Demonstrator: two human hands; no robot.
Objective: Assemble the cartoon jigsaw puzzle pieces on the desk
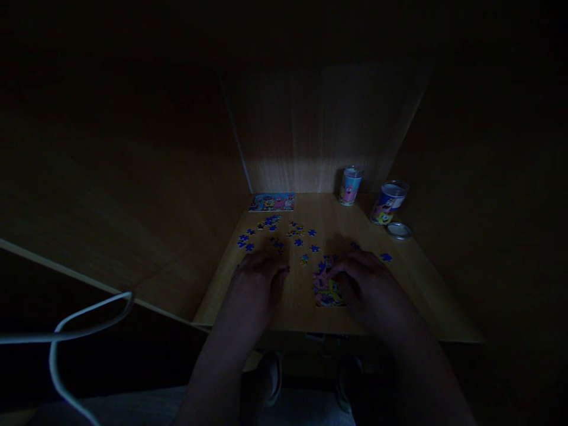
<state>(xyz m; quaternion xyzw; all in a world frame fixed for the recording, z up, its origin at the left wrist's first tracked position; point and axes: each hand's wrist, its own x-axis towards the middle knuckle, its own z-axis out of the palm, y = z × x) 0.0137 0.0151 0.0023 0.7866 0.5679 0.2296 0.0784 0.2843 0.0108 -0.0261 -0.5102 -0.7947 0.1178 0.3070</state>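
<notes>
On the wooden desk (306, 322) a partly joined jigsaw puzzle (326, 287) with pink and yellow cartoon figures lies near the front edge. My right hand (366, 281) rests over its right side, fingers curled and pressed together at the puzzle; what is between them, if anything, is hidden. My left hand (260, 278) is left of the puzzle, thumb and index finger pinched on a small dark jigsaw piece (287, 269). A loose jigsaw piece (304, 260) lies between the hands. Several more, many showing blue, are scattered beyond them, such as one blue piece (315, 248).
A cartoon picture card (271, 202) lies at the back left. Two clear-topped cartoon cans, one blue (349, 188) and one darker (387, 204), stand at the back right, beside a round lid (399, 231). A blue piece (386, 257) lies at right. Wooden panels enclose the desk; a white cable (55, 355) hangs left.
</notes>
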